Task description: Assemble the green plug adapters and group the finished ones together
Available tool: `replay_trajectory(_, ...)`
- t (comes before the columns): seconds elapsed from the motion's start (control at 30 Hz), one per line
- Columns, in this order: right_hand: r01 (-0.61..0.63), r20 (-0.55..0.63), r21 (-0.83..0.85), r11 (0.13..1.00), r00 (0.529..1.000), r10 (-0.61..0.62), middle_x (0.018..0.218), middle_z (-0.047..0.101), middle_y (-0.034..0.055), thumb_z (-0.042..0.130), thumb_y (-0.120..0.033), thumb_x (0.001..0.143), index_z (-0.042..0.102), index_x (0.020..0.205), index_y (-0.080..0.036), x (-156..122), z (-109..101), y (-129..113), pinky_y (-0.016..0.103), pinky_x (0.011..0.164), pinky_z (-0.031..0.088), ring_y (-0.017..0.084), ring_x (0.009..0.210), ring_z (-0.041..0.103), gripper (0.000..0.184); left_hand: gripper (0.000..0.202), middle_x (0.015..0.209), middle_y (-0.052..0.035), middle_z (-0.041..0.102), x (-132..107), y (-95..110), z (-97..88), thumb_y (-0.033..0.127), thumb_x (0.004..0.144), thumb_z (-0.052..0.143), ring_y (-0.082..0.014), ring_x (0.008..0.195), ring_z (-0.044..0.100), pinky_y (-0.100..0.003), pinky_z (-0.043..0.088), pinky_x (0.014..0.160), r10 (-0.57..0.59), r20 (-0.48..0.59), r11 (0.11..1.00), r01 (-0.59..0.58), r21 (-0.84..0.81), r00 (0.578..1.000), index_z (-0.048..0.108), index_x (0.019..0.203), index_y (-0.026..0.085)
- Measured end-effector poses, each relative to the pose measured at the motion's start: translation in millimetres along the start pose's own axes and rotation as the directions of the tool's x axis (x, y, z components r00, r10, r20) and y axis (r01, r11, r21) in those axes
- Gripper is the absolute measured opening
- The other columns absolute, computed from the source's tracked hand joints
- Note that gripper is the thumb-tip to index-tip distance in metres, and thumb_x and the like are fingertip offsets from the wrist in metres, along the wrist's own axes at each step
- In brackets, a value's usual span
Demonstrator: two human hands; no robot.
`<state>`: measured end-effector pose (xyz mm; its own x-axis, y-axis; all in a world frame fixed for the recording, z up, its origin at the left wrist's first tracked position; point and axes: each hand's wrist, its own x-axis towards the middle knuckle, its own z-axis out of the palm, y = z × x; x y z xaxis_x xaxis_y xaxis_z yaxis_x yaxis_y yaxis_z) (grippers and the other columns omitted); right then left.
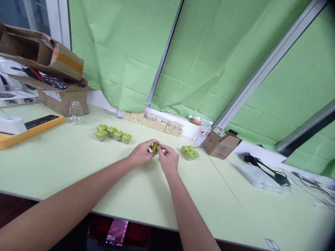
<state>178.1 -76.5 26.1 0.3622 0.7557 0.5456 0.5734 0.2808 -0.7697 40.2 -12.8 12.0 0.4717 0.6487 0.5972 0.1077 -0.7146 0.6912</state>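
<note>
Between the fingertips of both hands, just above the table, is a small green lid, tilted on its side. My left hand grips it from the left with thumb and fingers. My right hand pinches its right edge. Whether a clear cup is attached to this lid I cannot tell. To the left stand several small clear cups with green lids, each lid with a pale stick-like handle. A tighter cluster of the same green-lidded cups sits right of my right hand.
Several small beige boxes line the back edge. A clear jar, an orange-edged device and stacked cartons stand left. To the right are bottles, a cardboard box and black cables. A phone lies below the table edge.
</note>
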Motion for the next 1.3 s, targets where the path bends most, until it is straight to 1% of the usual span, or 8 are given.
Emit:
replay_trajectory(0.27, -0.014, -0.054, -0.079, 0.997, 0.998, 0.010, 0.080, 0.071, 0.0004, 0.061, -0.035, 0.077, 0.077, 0.082, -0.027, -3.6, 5.4, -0.5, 0.029, 0.067, 0.043, 0.014, 0.058, 0.048, 0.019, 0.045, 0.113, -0.0055, 0.066, -3.5, -0.7, 8.9, 0.011, 0.079, 0.053, -0.0153, 0.081, 0.061, -0.030, 0.053, 0.075, 0.078, -0.042, 0.996, -0.076, 0.049, 0.996, 0.056, 0.122, 0.022)
replay_trajectory(0.47, -0.013, 0.022, -0.096, 0.995, 1.000, 0.015, 0.078, 0.070, -0.0003, 0.060, -0.032, 0.077, 0.077, 0.077, -0.028, -3.0, 4.2, 3.6, 0.028, 0.063, 0.042, 0.014, 0.057, 0.050, 0.017, 0.047, 0.104, -0.0048, 0.067, -4.5, -4.7, 8.5, 0.004, 0.076, 0.051, -0.0165, 0.086, 0.063, -0.031, 0.053, 0.081, 0.128, -0.027, 0.990, -0.126, 0.065, 0.991, 0.057, 0.120, 0.022)
replay_trajectory(0.63, 0.028, 0.050, -0.090, 0.996, 0.998, -0.024, 0.076, 0.071, -0.0009, 0.058, -0.031, 0.079, 0.078, 0.078, -0.028, -3.1, 4.0, 2.8, 0.027, 0.064, 0.044, 0.014, 0.060, 0.054, 0.020, 0.047, 0.103, -0.0040, 0.068, -3.9, -8.2, 6.7, 0.004, 0.076, 0.051, -0.0162, 0.086, 0.063, -0.030, 0.053, 0.082, 0.125, -0.003, 0.990, -0.125, 0.071, 0.992, 0.059, 0.119, 0.022)
replay_trajectory(0.83, -0.057, -0.026, -0.070, 0.996, 0.998, 0.056, 0.062, 0.068, -0.0005, 0.061, -0.037, 0.076, 0.079, 0.084, -0.021, -5.0, 7.7, 6.7, 0.027, 0.059, 0.045, 0.014, 0.054, 0.053, 0.025, 0.046, 0.103, -0.0030, 0.068, -2.1, -8.3, 6.9, 0.005, 0.075, 0.053, -0.0146, 0.082, 0.062, -0.027, 0.052, 0.076, 0.125, -0.011, 0.991, -0.125, 0.041, 0.992, 0.060, 0.117, 0.021)
replay_trajectory(0.93, -0.088, -0.030, -0.026, 0.996, 0.996, 0.087, 0.065, 0.069, 0.0005, 0.064, -0.038, 0.075, 0.079, 0.086, -0.019, -4.7, 8.6, 9.6, 0.027, 0.058, 0.047, 0.014, 0.054, 0.055, 0.027, 0.045, 0.105, -0.0030, 0.069, -1.4, -6.8, 5.2, 0.005, 0.075, 0.053, -0.0144, 0.082, 0.063, -0.026, 0.051, 0.076, 0.122, 0.007, 0.992, -0.122, 0.044, 0.993, 0.061, 0.116, 0.021)
replay_trajectory(1.1, -0.068, 0.104, 0.055, 0.996, 0.993, 0.062, 0.084, 0.074, 0.0033, 0.063, -0.040, 0.079, 0.076, 0.093, -0.020, 0.1, 7.7, 10.9, 0.029, 0.066, 0.052, 0.017, 0.069, 0.065, 0.028, 0.038, 0.106, -0.0027, 0.069, 1.3, -6.7, -2.4, 0.012, 0.079, 0.055, -0.0147, 0.081, 0.063, -0.026, 0.050, 0.076, 0.074, 0.016, 0.996, -0.074, 0.050, 0.997, 0.062, 0.114, 0.022)
replay_trajectory(1.23, -0.217, 0.264, 0.200, 0.955, 0.951, 0.161, 0.092, 0.074, 0.0064, 0.063, -0.044, 0.079, 0.071, 0.106, -0.019, 5.3, 8.1, 16.0, 0.025, 0.048, 0.046, 0.019, 0.071, 0.066, 0.038, 0.037, 0.099, -0.0011, 0.069, 2.8, -9.4, -8.4, 0.014, 0.079, 0.055, -0.0147, 0.079, 0.062, -0.026, 0.049, 0.074, 0.041, 0.008, 0.997, -0.041, 0.063, 0.999, 0.061, 0.114, 0.022)
replay_trajectory(1.3, -0.260, 0.283, 0.221, 0.940, 0.940, 0.193, 0.093, 0.073, 0.0071, 0.066, -0.044, 0.076, 0.070, 0.105, -0.019, 6.8, 8.0, 18.1, 0.023, 0.045, 0.043, 0.018, 0.070, 0.066, 0.038, 0.037, 0.098, -0.0013, 0.069, 2.8, -10.4, -9.2, 0.014, 0.079, 0.055, -0.0148, 0.079, 0.062, -0.026, 0.049, 0.074, 0.044, 0.013, 0.996, -0.045, 0.074, 0.999, 0.061, 0.115, 0.022)
